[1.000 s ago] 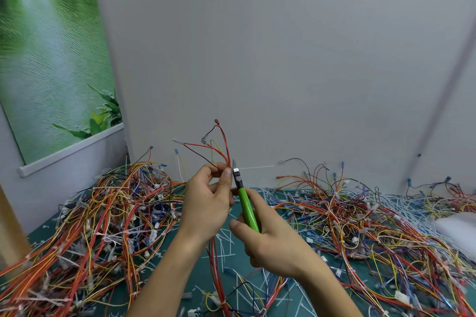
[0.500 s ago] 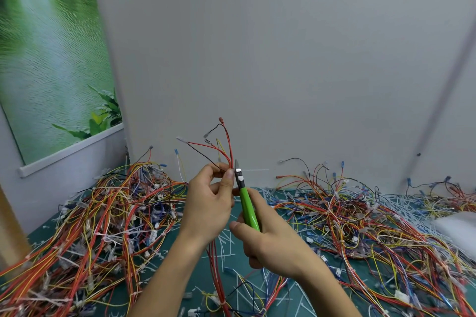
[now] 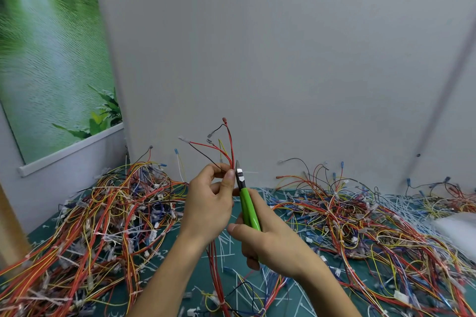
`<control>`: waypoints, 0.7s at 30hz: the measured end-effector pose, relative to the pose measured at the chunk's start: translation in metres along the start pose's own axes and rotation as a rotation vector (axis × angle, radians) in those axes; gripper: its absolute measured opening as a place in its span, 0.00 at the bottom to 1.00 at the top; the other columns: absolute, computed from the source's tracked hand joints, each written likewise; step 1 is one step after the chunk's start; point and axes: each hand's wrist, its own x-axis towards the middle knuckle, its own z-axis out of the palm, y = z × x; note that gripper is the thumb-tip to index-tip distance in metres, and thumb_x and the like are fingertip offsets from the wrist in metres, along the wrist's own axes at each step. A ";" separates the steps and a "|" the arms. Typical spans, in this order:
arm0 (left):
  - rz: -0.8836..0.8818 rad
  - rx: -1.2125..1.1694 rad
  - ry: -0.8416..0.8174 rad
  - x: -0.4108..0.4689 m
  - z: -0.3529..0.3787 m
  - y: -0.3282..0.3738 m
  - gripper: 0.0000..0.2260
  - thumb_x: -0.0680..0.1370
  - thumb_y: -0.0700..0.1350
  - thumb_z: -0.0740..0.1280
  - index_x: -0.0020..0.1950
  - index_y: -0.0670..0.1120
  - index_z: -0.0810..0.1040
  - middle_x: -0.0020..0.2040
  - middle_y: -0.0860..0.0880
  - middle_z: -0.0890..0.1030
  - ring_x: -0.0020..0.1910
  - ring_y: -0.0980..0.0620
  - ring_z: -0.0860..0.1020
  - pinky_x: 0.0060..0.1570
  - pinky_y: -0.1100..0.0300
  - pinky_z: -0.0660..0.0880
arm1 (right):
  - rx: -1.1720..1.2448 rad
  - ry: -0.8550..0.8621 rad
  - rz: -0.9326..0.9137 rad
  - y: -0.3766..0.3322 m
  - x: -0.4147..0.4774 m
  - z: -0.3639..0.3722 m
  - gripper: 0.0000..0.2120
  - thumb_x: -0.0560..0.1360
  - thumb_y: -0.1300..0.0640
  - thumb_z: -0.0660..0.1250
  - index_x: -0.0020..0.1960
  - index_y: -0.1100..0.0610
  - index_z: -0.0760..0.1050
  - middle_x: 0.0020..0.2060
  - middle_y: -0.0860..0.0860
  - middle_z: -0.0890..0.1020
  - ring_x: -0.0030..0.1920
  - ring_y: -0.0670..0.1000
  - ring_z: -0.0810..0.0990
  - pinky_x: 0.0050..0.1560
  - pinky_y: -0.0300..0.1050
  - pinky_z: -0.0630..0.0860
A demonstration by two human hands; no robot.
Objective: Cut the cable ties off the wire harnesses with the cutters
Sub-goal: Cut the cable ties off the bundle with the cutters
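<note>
Grey plain wall (image 3: 283,59) at back; green foliage-and-water poster (image 3: 51,59) on the left.

Surface: dark green mat tabletop (image 3: 38,235), mostly covered.
- Left heap of red, orange and yellow wire harnesses (image 3: 103,213), with white connectors and ties mixed in.
- Right heap of similar multicoloured harnesses (image 3: 347,219), reaching the far right edge.
- Loose cut white cable-tie pieces (image 3: 226,242) scattered on the mat between the heaps and along the back.
- Pale white object (image 3: 456,226) at the right edge; too blurred to identify.

Left hand (image 3: 208,203): raised over the gap between the heaps, fingers and thumb pinched on a thin bundle of red, black and yellow wires (image 3: 228,147). Terminal ends fan out above the fingers. The red wires run down between the forearms to the tabletop.

Right hand (image 3: 273,244): fingers curled round the handles of the green-handled metal cutters (image 3: 248,210), tool pointing up. The cutter head sits just beside the left thumb, against the bundle at the pinch point. Blade gap cannot be made out.

A thin pale strip juts right at cutter-head height; not identifiable.
</note>
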 end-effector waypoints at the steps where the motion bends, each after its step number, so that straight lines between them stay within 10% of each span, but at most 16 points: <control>1: -0.001 0.002 0.002 0.000 0.000 0.000 0.01 0.81 0.49 0.66 0.51 0.54 0.77 0.39 0.63 0.82 0.34 0.60 0.81 0.34 0.67 0.76 | -0.012 -0.001 -0.002 0.000 -0.001 0.000 0.21 0.73 0.48 0.69 0.61 0.32 0.67 0.36 0.42 0.75 0.33 0.50 0.73 0.33 0.47 0.76; 21: 0.028 0.004 0.001 0.001 -0.002 0.002 0.01 0.82 0.46 0.66 0.52 0.51 0.77 0.34 0.58 0.81 0.27 0.59 0.76 0.29 0.67 0.73 | 0.000 0.057 0.003 0.001 0.002 0.001 0.19 0.75 0.53 0.65 0.61 0.35 0.69 0.35 0.51 0.70 0.29 0.51 0.66 0.26 0.41 0.68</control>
